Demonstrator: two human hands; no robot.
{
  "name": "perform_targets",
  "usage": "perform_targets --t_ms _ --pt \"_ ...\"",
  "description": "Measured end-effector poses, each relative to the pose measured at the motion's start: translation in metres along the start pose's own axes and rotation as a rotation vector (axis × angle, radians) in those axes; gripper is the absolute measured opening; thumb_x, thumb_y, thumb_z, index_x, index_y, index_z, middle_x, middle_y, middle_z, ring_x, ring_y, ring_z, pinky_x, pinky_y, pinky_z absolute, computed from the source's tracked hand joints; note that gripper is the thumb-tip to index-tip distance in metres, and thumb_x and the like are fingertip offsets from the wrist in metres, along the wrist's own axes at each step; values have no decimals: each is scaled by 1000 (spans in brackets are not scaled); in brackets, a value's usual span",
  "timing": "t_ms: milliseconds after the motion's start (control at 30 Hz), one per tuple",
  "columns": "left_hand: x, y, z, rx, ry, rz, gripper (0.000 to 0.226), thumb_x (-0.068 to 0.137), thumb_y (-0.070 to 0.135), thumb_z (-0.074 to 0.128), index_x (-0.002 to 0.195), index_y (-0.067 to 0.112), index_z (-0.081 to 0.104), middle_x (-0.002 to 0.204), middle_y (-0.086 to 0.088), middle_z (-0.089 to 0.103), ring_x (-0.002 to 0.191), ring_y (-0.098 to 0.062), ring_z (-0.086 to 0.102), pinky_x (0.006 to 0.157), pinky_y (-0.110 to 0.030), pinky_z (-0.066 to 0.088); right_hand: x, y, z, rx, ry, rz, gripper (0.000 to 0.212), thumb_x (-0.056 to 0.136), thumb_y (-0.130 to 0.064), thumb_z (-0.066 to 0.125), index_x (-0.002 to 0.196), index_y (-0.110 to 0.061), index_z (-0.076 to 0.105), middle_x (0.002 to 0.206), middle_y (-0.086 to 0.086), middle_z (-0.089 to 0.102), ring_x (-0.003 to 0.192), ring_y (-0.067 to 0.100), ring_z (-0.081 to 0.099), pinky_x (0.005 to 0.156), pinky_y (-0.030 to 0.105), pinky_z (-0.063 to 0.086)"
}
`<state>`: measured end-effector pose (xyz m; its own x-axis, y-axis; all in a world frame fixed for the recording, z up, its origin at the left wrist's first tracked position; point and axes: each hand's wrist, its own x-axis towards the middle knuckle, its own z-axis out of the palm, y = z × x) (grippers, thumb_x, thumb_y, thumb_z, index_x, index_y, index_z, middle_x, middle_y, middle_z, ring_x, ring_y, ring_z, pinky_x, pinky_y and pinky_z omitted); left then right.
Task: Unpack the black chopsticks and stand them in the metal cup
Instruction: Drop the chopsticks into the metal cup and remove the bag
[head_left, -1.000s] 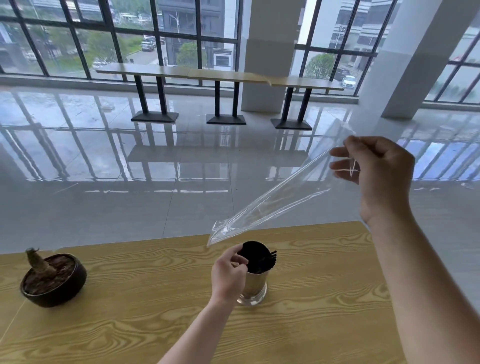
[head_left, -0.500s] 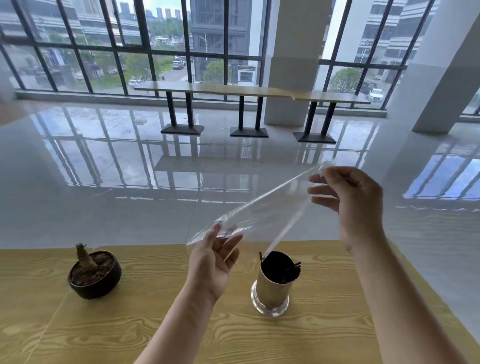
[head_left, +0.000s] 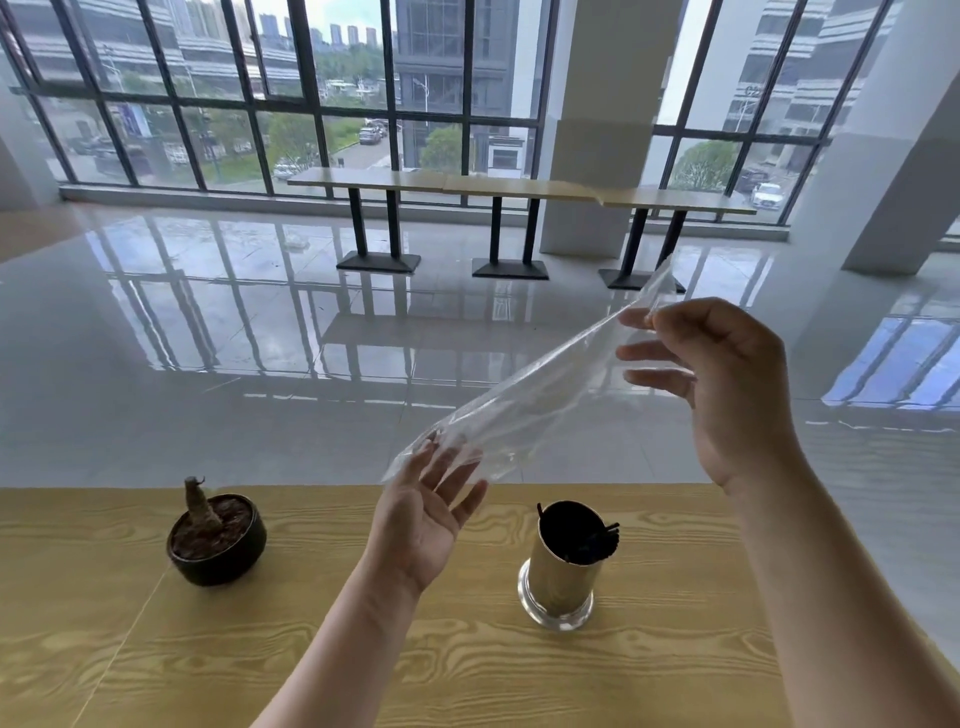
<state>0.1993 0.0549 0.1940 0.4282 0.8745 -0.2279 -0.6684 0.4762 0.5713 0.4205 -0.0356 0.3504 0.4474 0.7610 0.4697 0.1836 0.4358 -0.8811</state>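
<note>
Black chopsticks (head_left: 597, 540) stand bunched in our metal cup (head_left: 563, 571) while our right hand (head_left: 727, 384) pinches the empty clear bag (head_left: 530, 410) and our left hand (head_left: 426, 509) spreads open-fingered under its lower end.

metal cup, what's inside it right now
Black chopsticks stand in the metal cup, tips showing at the rim. Its wall hides their lower ends and the bottom.

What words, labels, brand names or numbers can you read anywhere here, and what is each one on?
None can be read.
Clear plastic bag: no print shows.
Shiny metal cup holding the black chopsticks: no label.
Dark round plant pot: no marking.
Grey building outside, far right: faint characters, too blurred to read.
</note>
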Motion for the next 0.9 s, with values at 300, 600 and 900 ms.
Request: perform_targets --t_ms 300,600,900 --pt "-27 42 -42 -19 68 165 17 99 24 53 104 22 69 131 -8 68 119 -29 66 92 -47 52 -9 37 23 -58 -53 173 11 96 -13 64 92 -12 74 96 7 79 83 30 76 66 37 62" --pt "-88 69 -125 11 416 183 26 101 22 49 91 15 72 113 -10 76 102 -25 74 86 -43 52 -64 114 83 -34 -189 407 11 94 -4 66 102 -10 70 81 12 77 64 24 72 56 32 59" --pt "-112 32 -201 40 779 -42 11 98 9 52 94 8 61 80 -14 77 64 -28 76 48 -31 60 -154 213 106 -493 -261 582 29 90 -14 67 118 -20 62 63 -7 73 53 11 68 60 36 57"
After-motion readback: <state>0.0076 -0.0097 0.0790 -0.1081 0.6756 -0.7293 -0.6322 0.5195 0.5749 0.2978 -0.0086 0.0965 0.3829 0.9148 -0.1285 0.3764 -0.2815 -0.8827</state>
